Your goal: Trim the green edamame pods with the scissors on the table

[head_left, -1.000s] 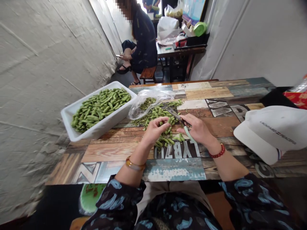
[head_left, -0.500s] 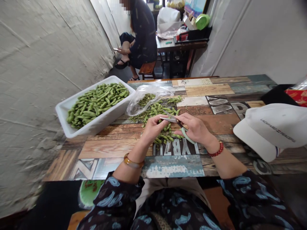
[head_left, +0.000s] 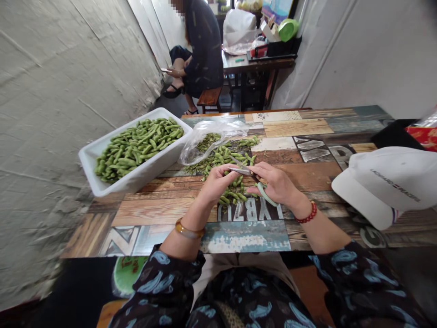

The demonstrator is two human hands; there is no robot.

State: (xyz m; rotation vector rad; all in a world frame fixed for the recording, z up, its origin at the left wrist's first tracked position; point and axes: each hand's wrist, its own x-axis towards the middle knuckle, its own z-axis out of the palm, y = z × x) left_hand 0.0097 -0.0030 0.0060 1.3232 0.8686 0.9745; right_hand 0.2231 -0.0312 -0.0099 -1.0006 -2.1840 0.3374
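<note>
My right hand (head_left: 275, 182) is closed around a pair of scissors with pale green handles (head_left: 266, 195). The blades (head_left: 241, 171) point left and stand apart, their tips near the fingers of my left hand (head_left: 217, 182). That hand is closed in a pinch; whatever lies between its thumb and fingers is hidden. Beneath and beyond both hands, green soybean pods (head_left: 234, 197) lie loose on the table among small trimmings. To the left, a white plastic tub (head_left: 136, 184) holds a big heap of similar pods (head_left: 139, 143).
A clear plastic bag (head_left: 191, 152) with trimmings lies beside the tub. On the right of the wood-patterned table (head_left: 150, 212) sits a white cap (head_left: 385, 187). A person (head_left: 205, 50) sits on a stool beyond, near another table (head_left: 256, 66). A wall (head_left: 51, 114) runs along the left.
</note>
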